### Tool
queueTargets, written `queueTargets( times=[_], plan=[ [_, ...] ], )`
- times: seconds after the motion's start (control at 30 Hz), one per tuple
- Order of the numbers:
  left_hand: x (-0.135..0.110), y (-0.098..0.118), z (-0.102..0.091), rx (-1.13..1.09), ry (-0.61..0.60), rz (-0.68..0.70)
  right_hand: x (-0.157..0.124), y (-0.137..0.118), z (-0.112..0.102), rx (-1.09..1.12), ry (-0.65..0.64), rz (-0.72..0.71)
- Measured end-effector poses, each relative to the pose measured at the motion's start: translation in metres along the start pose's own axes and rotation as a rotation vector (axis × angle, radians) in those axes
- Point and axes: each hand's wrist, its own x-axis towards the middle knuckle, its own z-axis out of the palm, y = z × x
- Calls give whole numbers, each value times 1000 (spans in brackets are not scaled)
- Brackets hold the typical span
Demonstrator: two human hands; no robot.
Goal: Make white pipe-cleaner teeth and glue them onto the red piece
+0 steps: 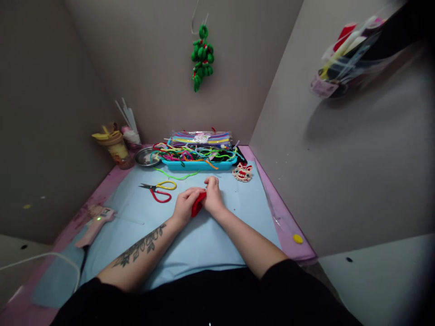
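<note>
A soft-looking red piece [197,206], perhaps cloth or chenille, is between my two hands above the blue table cover. My left hand [185,204] is closed around its left side, thumb on top. Against its right edge, my right hand [213,195] is closed with curled fingers; what its fingertips pinch is too small to make out. Scissors [158,188] with one yellow and one red handle lie spread to the left of my hands. Beyond them a bright green pipe cleaner [176,175] rests on the cover.
A blue tray [199,165] of tangled pipe cleaners stands at the back, beside a metal bowl [148,157]. A white and red crafted face [242,172] lies to its right. A lit pink glue gun [97,224] is at left, and a yellow disc [297,238] at right.
</note>
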Motion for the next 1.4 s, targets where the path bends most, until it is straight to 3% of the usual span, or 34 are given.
queueTargets(
  times=[0.27,0.4,0.53,0.6,0.73,0.83,0.93,1.03,1.2,1.4],
  plan=[
    [1,2,2,-114,53,-105,-1,3,3,67,-33,35],
    [5,16,-2,-112,124,51,-4,-4,6,236,-63,170],
    [8,18,-10,-121,131,112,-5,-11,5,441,-246,275],
    [9,13,-12,-155,76,38,-2,-12,-2,366,-265,189],
    [10,2,-7,-314,-12,-185,3,-15,-16,-5,-214,-94],
    [10,1,-1,-371,-2,-240,2,-15,-15,-122,-143,-141],
    [8,5,0,-321,34,-192,-2,-13,-8,-65,-45,-58],
    [3,10,-3,-149,-17,-61,-4,-9,-4,27,-46,12],
    [-5,18,-4,152,-90,157,-6,-7,-3,77,-35,7],
    [-3,19,-2,207,-72,220,-6,-7,-1,104,25,-3]
  ],
)
